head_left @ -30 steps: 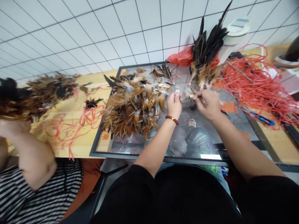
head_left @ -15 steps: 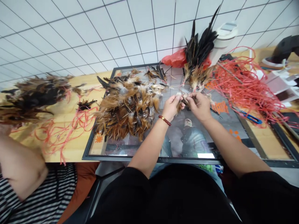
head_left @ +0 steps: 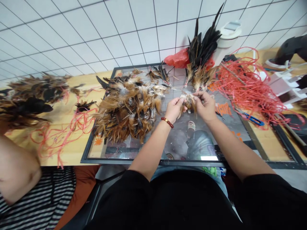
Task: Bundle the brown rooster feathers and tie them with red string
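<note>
Between my two hands is a small bunch of brown feathers [head_left: 190, 105], its pale quill ends up and its tips hanging down over the glass. My left hand [head_left: 175, 109], with a beaded bracelet at the wrist, pinches the bunch from the left. From the right, my right hand [head_left: 205, 105] grips it between thumb and fingers. A large pile of brown feathers [head_left: 129, 115] lies on the glass panel [head_left: 177, 140] left of my hands. Just beyond them stand brown feathers and tall black feathers [head_left: 202, 44] against a red plastic bag [head_left: 177, 59].
Tangled pink plastic strips [head_left: 251, 89] lie to the right, near a blue-handled cutter [head_left: 254, 119]. A white lidded container [head_left: 229, 33] stands by the tiled wall. At left are more feathers [head_left: 45, 91], loose pink strips [head_left: 64, 134] and another person's arm [head_left: 18, 169].
The feather bunch now hangs spread more openly between my hands, where before it was mostly covered by my fingers. My right hand has shifted slightly. The view has moved a little.
</note>
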Demonstrator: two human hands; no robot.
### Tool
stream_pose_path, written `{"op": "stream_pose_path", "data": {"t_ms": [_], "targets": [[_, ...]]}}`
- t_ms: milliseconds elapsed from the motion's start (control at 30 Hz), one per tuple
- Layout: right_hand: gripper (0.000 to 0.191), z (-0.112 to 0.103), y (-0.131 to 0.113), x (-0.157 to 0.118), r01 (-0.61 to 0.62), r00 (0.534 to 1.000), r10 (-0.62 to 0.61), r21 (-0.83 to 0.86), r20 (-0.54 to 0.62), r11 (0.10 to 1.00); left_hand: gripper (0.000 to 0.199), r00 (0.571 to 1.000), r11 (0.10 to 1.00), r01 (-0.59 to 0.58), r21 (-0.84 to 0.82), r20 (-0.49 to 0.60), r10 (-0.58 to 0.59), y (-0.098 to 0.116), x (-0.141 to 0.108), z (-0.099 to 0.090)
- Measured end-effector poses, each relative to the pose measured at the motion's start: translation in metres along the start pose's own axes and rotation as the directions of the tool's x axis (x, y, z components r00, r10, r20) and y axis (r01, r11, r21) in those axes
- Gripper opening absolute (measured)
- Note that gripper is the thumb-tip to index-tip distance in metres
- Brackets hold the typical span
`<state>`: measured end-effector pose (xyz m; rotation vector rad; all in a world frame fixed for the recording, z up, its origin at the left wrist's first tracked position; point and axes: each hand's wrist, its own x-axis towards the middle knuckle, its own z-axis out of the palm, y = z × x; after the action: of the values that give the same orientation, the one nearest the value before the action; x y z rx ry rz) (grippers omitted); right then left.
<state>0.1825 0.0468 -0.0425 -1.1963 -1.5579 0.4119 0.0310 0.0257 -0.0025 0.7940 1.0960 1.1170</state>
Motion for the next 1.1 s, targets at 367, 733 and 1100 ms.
{"op": "stream_pose_path", "data": {"t_ms": [367, 733, 1100], "targets": [[0.033, -0.016, 0.010, 0.005, 0.072, 0.995, -0.092, -0.386, -0.033, 0.920, 0.020, 0.927, 0.987, -0.160, 0.002, -0.342, 0.151, -0.003, 0.012, -0.006], [0.009, -0.029, 0.010, 0.007, 0.119, 0.988, -0.048, -0.529, 0.147, 0.840, 0.028, 0.868, 0.964, -0.266, 0.030, -0.427, 0.253, 0.002, 0.012, -0.010], [0.050, -0.003, -0.027, -0.001, -0.238, 0.966, 0.185, 0.339, 0.181, 0.910, 0.021, 0.964, 0.955, -0.244, -0.170, -0.152, 0.219, -0.001, 0.003, 0.005]]}}
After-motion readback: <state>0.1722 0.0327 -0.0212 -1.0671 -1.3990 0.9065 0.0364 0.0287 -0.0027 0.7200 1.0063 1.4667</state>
